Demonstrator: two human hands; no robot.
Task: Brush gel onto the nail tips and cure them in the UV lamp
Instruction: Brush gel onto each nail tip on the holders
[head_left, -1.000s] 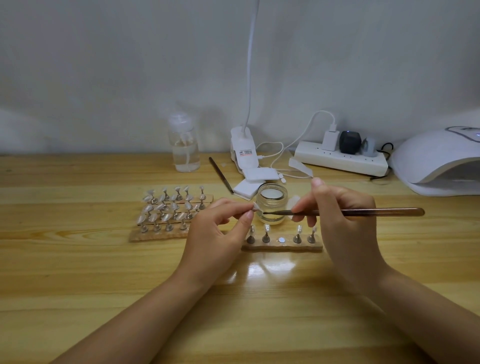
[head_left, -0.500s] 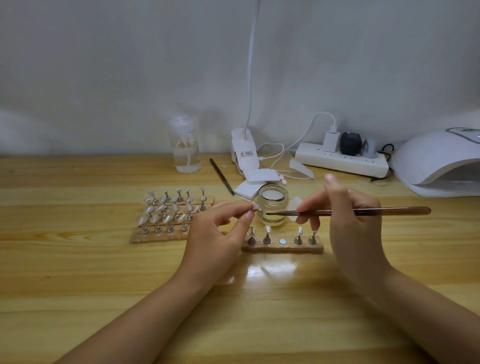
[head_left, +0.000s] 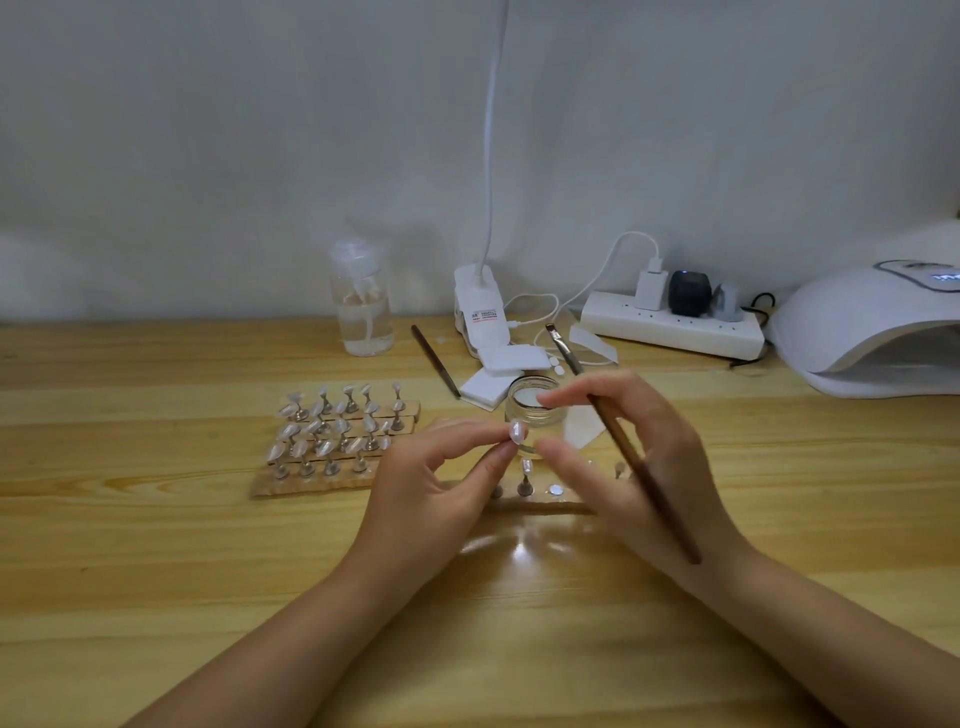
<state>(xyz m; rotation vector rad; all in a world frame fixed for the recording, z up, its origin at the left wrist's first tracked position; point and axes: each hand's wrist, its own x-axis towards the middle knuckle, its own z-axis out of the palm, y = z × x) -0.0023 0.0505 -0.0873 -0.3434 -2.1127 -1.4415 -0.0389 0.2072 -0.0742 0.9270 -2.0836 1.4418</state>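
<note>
The lamp (head_left: 878, 332) at the right was cut off by the picture's edge, and its lit display could not be read. The right hand (head_left: 639, 467) hid most of the near holder strip (head_left: 540, 503) and part of the brush (head_left: 631, 452) handle. The left hand (head_left: 431, 499) covered the strip's left end. The red print on the clip lamp's base (head_left: 480, 312) was too small to read. The nail tips on the far rack (head_left: 332, 431) blurred together.

No legible text; clip lamp base (head_left: 480, 312) beyond the grip bears a red-printed label, too blurred to read.
</note>
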